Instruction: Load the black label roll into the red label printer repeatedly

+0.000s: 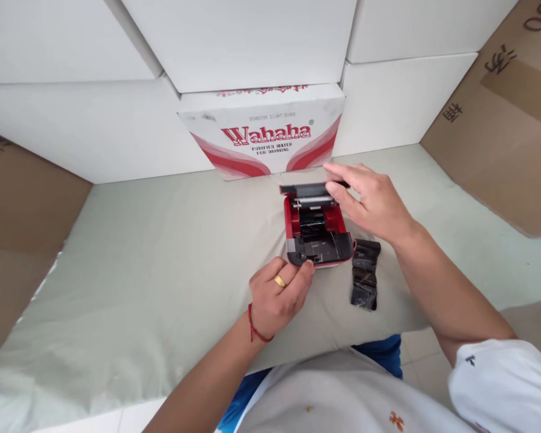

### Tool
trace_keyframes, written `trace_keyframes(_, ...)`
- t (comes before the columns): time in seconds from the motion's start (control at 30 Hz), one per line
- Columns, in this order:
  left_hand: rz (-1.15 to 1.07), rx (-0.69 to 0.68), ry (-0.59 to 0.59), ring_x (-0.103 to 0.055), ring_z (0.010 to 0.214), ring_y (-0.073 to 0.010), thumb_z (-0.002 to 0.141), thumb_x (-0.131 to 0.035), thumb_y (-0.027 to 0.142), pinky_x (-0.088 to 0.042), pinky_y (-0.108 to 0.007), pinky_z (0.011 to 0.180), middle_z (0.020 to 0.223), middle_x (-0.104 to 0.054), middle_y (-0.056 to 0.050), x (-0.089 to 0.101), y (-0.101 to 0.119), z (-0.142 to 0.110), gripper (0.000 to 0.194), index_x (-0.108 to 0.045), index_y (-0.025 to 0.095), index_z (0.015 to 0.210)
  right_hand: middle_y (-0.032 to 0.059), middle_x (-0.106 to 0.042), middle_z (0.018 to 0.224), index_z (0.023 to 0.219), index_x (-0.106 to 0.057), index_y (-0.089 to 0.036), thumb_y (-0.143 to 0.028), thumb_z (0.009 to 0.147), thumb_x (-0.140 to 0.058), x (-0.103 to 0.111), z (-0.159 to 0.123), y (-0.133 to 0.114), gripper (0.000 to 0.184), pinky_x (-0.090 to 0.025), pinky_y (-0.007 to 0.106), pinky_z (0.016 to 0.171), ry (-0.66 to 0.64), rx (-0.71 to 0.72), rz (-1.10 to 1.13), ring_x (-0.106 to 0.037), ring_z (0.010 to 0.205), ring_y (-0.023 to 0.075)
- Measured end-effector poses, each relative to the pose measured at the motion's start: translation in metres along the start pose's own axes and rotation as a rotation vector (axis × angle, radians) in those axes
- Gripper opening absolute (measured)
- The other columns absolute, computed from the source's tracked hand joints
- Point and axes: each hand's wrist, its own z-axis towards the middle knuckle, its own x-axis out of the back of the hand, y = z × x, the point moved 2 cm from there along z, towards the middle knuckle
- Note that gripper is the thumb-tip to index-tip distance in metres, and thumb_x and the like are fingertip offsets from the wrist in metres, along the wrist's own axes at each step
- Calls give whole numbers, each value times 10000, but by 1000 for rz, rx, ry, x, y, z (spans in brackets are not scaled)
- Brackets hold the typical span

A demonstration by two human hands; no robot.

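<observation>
A small red and black machine, which looks like a label printer [290,218], sits on the cloth-covered surface with its top open. Inside it lies a shiny black roll [312,224]. Its dark lid [309,190] stands raised at the back. My right hand [365,195] has its thumb in front of the lid's right end and its fingers behind it. At the front left corner, my left hand [282,291] grips the body's edge with curled fingers. Just right of the machine lies a crinkled strip of shiny black film [365,275], touched by neither hand.
Behind the machine stands a white and red Wahaha water carton [261,135], with white boxes [252,42] stacked around and above it. Brown cardboard boxes [500,132] flank the surface on both sides. The pale green cloth [162,270] has its front edge close to my body.
</observation>
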Motion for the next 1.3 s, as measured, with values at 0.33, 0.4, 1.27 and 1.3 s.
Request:
trace_keyframes(0.33,2,10,-7,-427,607,-149,919,-753,44,-396,-295,551,628,-551,45,-1,0,-2,242,-674,147,1123,123,-843,1178,1289,-742,-141,-153,1079,-501,15,-47,-41,319,-611,408,1035,-394,127,-319,-806,1060,258)
trace_keyframes(0.4,4,11,-8,-430,604,-147,924,-754,52,-392,-296,551,628,-554,46,-2,0,-2,231,-676,149,1118,152,-843,1103,1196,-755,-121,-119,1059,-493,14,-40,-47,296,-611,401,956,-512,101,-411,-804,1007,275)
trace_keyframes(1.27,-376,471,134,-528,672,-127,1012,-666,169,-461,-276,655,780,-615,32,2,-19,-4,203,-698,264,1189,121,-765,1397,1404,-696,-208,-192,1060,-608,-11,-101,-47,355,-490,530,1246,-55,148,-33,-700,1354,253)
trace_keyframes(1.3,-427,588,168,-557,715,-131,1009,-680,212,-476,-280,683,840,-634,20,1,-26,-6,240,-692,278,1240,116,-766,1395,1384,-711,-220,-190,1058,-609,-13,-105,-50,343,-493,540,1244,-49,156,-17,-697,1358,254)
